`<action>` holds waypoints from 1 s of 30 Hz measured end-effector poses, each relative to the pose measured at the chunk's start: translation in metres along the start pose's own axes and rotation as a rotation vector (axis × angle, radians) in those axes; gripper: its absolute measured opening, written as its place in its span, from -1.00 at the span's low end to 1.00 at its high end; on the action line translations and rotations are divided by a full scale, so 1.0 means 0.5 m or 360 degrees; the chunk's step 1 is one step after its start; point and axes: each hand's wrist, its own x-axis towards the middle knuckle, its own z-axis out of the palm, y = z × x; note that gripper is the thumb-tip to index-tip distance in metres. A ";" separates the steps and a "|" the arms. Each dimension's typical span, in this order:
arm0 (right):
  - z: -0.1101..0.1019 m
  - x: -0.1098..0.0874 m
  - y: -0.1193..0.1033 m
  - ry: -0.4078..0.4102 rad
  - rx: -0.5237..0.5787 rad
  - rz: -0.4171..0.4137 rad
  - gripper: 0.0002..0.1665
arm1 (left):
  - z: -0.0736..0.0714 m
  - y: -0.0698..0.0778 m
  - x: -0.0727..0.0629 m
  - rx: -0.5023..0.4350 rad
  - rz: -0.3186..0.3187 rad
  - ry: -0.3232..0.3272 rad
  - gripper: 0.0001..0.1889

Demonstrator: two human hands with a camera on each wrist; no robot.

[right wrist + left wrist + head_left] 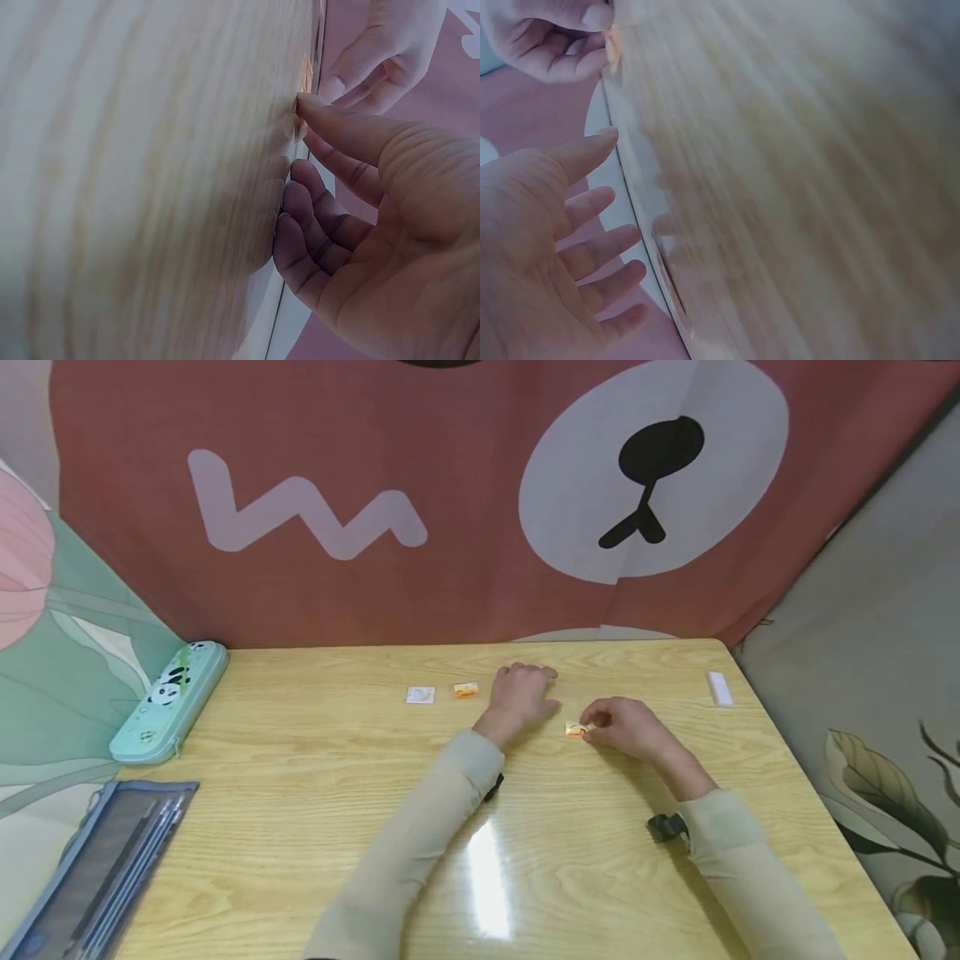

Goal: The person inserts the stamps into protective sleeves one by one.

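Observation:
My right hand point(630, 727) pinches the right end of a small orange-and-white card point(574, 729) between thumb and index finger, low over the wooden table point(337, 827). In the right wrist view, the right hand's thumb point(352, 127) and index finger meet at the card's end, and the other fingers are bent beside the tabletop. My left hand point(520, 697) is to the left of that card with nothing in its grasp. Its fingers point(600, 251) are spread and slightly bent in the left wrist view. Left of this hand lie another small orange card point(466, 690) and a whitish card point(421, 695).
A white block point(721, 689) lies near the table's right edge. At the left are a mint panda pencil case point(171, 706) and a blue-edged mesh pouch point(112, 868) with long thin items inside. A red bear-print cloth point(450, 593) hangs behind the table.

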 end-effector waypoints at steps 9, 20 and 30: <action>0.001 0.002 -0.003 -0.0006 0.0032 0.0037 -0.91 | 0.000 0.011 0.010 0.0071 0.0030 -0.0040 -0.52; -0.028 -0.019 0.006 0.0030 0.0304 0.0139 -0.80 | 0.000 0.022 0.018 0.0090 0.0017 -0.0056 -0.51; -0.045 -0.015 0.008 0.0125 0.0686 0.0186 -0.63 | 0.007 0.027 0.020 0.0164 -0.0003 -0.0129 -0.51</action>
